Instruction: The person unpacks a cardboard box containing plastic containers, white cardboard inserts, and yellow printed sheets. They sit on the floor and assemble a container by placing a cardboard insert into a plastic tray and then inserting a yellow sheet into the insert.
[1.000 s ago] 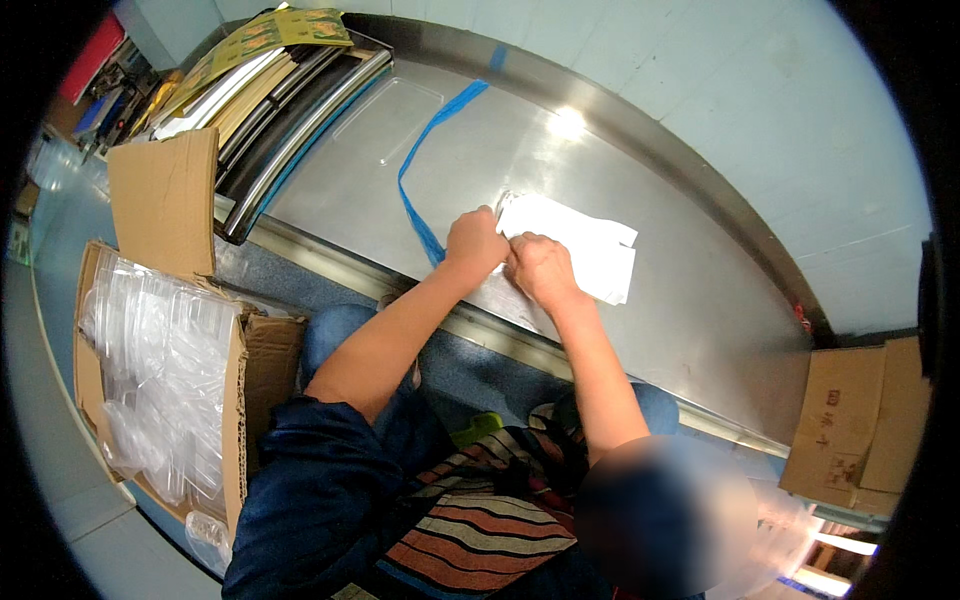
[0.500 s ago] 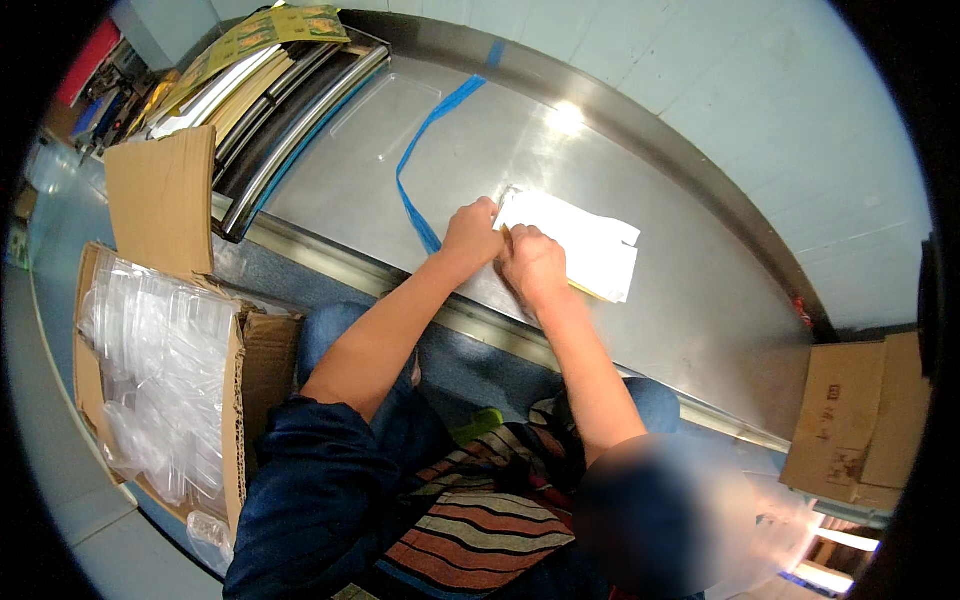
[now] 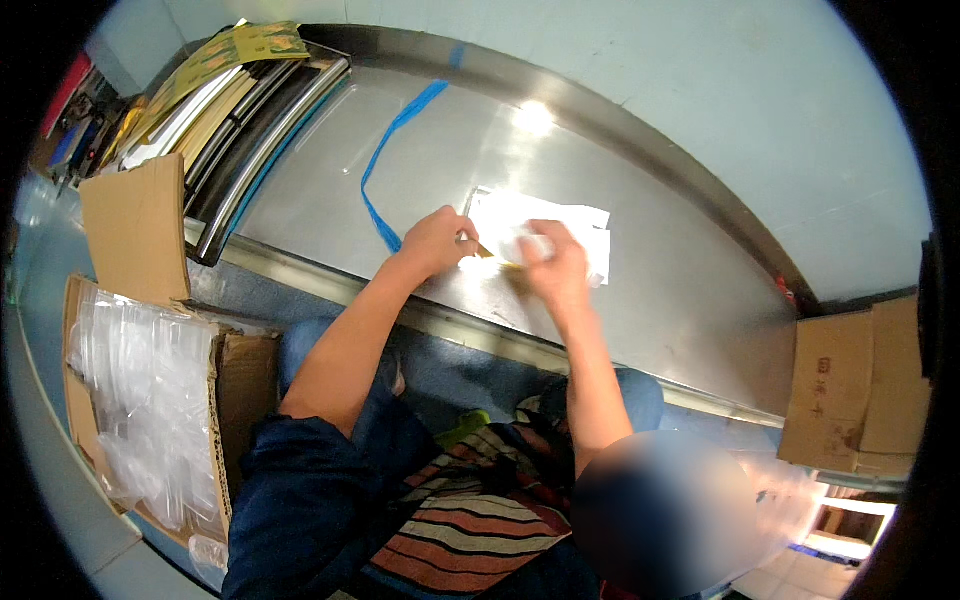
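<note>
The white sheets (image 3: 500,213) lie flat on the metal surface (image 3: 690,300), nearer its front edge than its back edge, with their long axis running roughly along that front edge. The right hand (image 3: 558,262) is the nearer one: it stands over their near side, toward the front edge. The left hand (image 3: 440,243) is just beside their left end, so from its fingertips they lie to the right and toward the back edge. A thin yellow strip (image 3: 487,252) shows between the two hands. The left fingers are curled in, thumb close to forefinger; the right ones are bent and set narrow. The right hand is blurred, and I cannot tell whether either hand grips a sheet or the strip
</note>
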A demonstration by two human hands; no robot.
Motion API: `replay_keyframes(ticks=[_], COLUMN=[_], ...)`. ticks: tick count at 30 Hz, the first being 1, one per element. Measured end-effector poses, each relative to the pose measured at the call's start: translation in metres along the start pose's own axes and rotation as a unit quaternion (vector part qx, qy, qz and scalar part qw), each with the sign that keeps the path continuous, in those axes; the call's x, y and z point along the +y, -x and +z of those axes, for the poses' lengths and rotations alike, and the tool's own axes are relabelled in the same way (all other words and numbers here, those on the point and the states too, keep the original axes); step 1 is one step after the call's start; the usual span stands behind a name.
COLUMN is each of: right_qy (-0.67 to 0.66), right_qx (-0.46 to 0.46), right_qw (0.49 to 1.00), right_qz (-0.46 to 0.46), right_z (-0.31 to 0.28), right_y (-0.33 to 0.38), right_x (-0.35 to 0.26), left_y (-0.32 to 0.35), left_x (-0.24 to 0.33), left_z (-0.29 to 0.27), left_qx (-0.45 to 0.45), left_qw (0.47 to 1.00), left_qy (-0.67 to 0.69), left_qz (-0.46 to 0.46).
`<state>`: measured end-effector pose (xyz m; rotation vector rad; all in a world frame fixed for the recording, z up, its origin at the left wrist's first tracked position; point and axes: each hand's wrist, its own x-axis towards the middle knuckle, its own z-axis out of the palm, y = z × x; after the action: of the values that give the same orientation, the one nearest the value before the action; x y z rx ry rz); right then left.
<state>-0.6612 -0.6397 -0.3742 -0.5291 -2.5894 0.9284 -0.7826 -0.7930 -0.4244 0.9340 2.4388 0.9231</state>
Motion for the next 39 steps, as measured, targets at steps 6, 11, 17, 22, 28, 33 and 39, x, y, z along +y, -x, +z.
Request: replay_keyframes(ticks=[6,11,17,22,28,33,39], right_qy=[0.131,-0.161,-0.081,-0.050,-0.208,-0.308,-0.221], right_qx=[0.022,0.003,0.033,0.067,0.053,0.021,0.110], right_qw=[0.971,0.950,0.979,0.986,0.958,0.922,0.953], right_qz=[0.200,0.266,0.183,0.142,0.188,0.234,0.174], right_z=[-0.071,-0.053,-0.042,-0.040,-0.032,-0.031,-0.025], right_y=[0.003,0.011,0.008,0.007,0.002,0.001,0.004], right_x=[0.107,0.108,0.114,0.098,0.126,0.124,0.125], left_y=[-0.005,-0.009,-0.015,-0.024,-0.038,-0.044,-0.040], left_x=[0.013,0.033,0.046,0.081,0.093,0.090,0.104], left_z=[0.001,0.012,0.051,0.070,0.071,0.074,0.077], left_qx=[-0.016,0.062,0.092,-0.006,-0.016,-0.028,-0.043], left_qw=[0.998,0.982,0.951,0.964,0.975,0.979,0.978], left_qy=[-0.053,-0.178,-0.136,-0.135,-0.090,-0.069,-0.066], left_qz=[-0.006,0.011,0.262,0.230,0.203,0.190,0.192])
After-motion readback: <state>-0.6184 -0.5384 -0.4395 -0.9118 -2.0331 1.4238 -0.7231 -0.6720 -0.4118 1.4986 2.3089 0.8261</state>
